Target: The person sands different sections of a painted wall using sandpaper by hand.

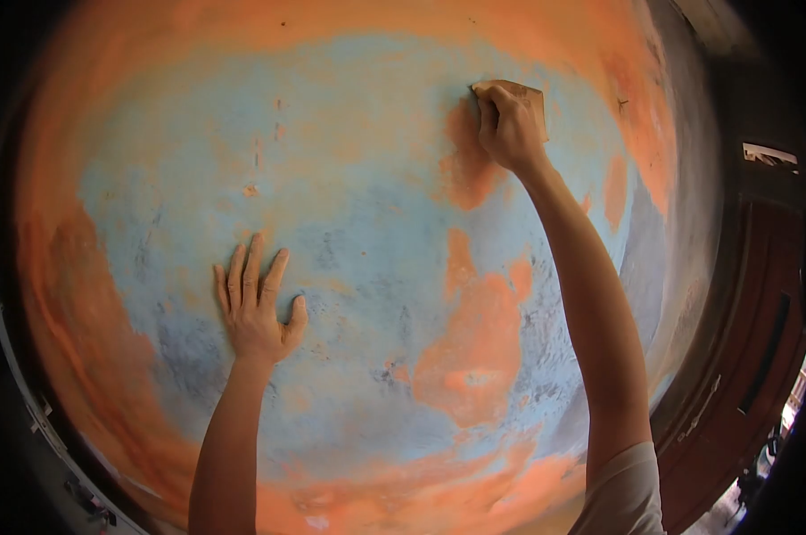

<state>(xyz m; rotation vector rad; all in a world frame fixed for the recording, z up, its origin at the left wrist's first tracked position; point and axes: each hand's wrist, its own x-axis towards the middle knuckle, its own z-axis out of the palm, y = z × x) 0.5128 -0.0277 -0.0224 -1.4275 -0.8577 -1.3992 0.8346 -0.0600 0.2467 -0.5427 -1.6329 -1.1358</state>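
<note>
A wall point(367, 232) with worn blue and orange paint fills most of the head view. My left hand point(258, 308) lies flat against its blue part, left of the middle, fingers spread and holding nothing. Higher up and to the right, my right hand point(510, 134) grips a brownish sheet of sandpaper point(526, 94) against the wall. One corner of the sheet sticks out past my fingers on the right. Just left of and below that hand is an orange patch point(470, 169). The side of the sheet facing the wall is hidden.
At the right stands a dark reddish-brown door or panel point(742, 357), with a bright opening point(795, 392) beside its lower edge. A grey wall section point(693, 178) curves between the painted wall and the door. Small dark items point(91, 499) show at the lower left.
</note>
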